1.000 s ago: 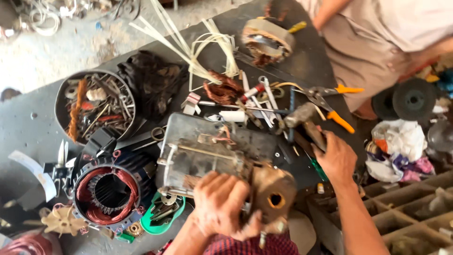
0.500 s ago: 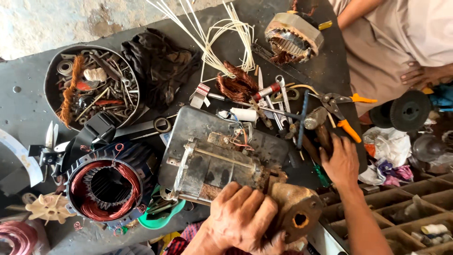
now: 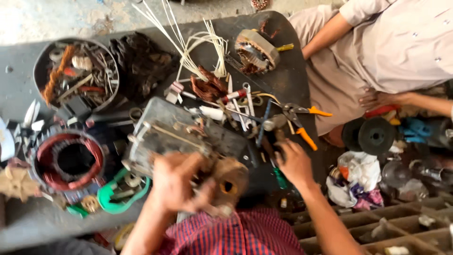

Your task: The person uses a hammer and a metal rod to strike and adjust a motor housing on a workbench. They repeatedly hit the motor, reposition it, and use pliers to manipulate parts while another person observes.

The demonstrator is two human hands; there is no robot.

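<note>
Gripping the rusty end piece [image 3: 230, 182] of the grey motor housing [image 3: 184, 137] w/ the left hand [image 3: 177, 186], fingers clenched round it, tho it's blurry so exact grip is hard to read. Housing lies mid bench [image 3: 288, 80], long axis running from upper left down to lower right, its near end right at that hand. Right hand [image 3: 295, 163] is just right of the housing, closed on a dark tool handle [image 3: 278, 151] amid the loose tools; can't tell what tool. So left hand's the nearer one to the motor.

Count: 1 housing, 1 red-wound stator [image 3: 68, 160] far left, 1 more stator [image 3: 255, 52] up top, 1 round tin [image 3: 75, 73] of scrap, 1 pair of orange-handled pliers [image 3: 302, 120]. Another person [image 3: 387, 52] sits top right.
</note>
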